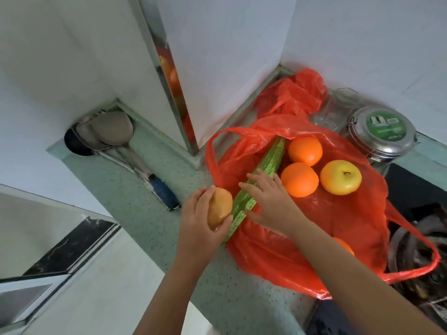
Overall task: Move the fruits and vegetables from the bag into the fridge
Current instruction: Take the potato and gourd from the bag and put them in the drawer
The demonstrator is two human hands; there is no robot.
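1. Head view, centre right of the frame: a red plastic bag (pixel 314 226) lies flattened open on the speckled green worktop (pixel 135 189), which leaves its contents exposed and easy to pick.
2. On the bag sit two oranges (pixel 305 151), one above the other, with a yellow apple (pixel 341 177) just to their right. A third orange (pixel 343 245) peeks out behind the right forearm.
3. A long green ridged gourd (pixel 263 170) runs diagonally from the bag's upper middle down to its lower left edge.
4. The left hand (pixel 200 221), low centre, is closed around a potato (pixel 219 208), already lifted clear of the bag, probably to be carried off together with the next item.
5. The right hand (pixel 271 201) is spread, fingers apart, lying across the gourd's middle; it touches but does not yet grip, so I judge a grasp is coming.
6. Upper right, a steel tin (pixel 382 131) stands beside the bag. No open fridge is visible.
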